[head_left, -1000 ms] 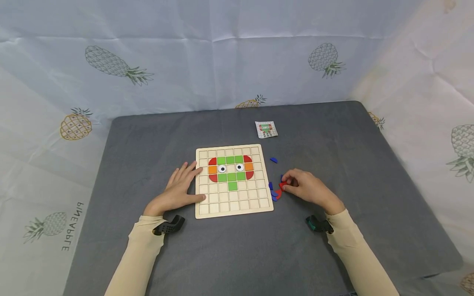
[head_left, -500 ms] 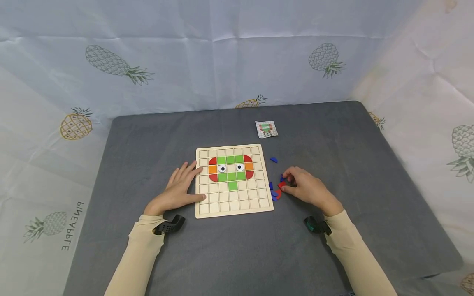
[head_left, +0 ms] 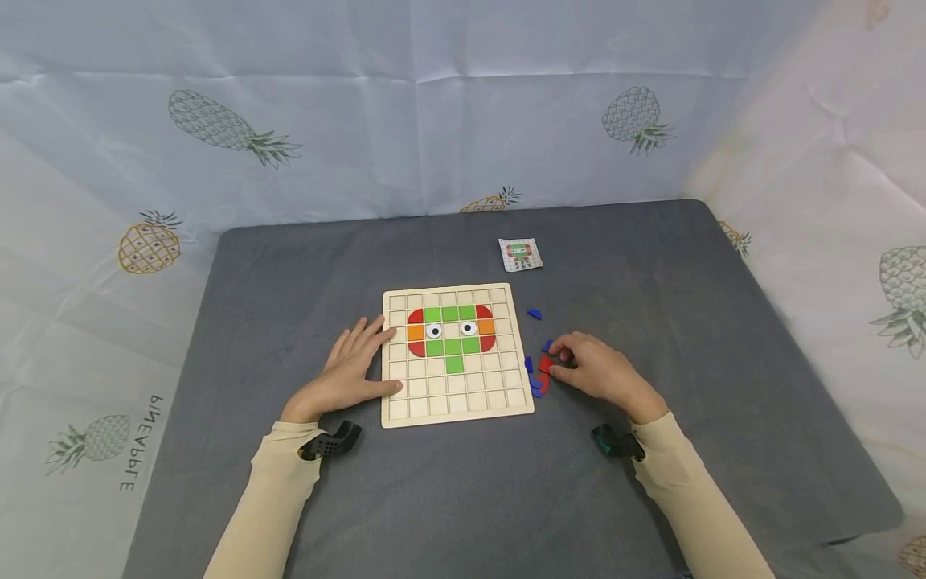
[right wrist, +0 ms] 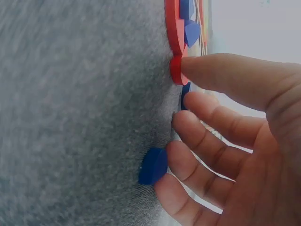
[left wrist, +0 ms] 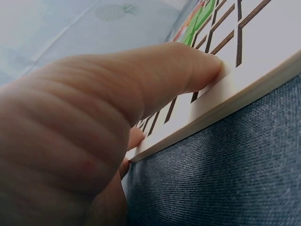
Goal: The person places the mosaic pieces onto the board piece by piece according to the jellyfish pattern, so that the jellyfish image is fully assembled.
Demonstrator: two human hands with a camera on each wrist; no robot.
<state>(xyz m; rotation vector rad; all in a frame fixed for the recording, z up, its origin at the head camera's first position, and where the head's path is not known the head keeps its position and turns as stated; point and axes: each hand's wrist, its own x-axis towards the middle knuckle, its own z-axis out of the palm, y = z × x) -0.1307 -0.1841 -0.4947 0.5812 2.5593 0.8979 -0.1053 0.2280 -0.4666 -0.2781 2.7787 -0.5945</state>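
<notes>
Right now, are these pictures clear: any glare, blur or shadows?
Head view: fairly even light over the board, shadows beside the sleeves; left wrist view: the board bleaches nearly white at upper right; right wrist view: top right washed out, gray tabletop soft at upper left.

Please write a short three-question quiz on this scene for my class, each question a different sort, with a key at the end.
1. True or false: the left hand rests on the board.
2. Where is the card?
A) on the board
B) beyond the board's far edge
C) under the left hand
3. Fill the gap: in the right wrist view, the thumb of the right hand touches a ____ piece.

Key: 1. True. 2. B. 3. Red.
</notes>
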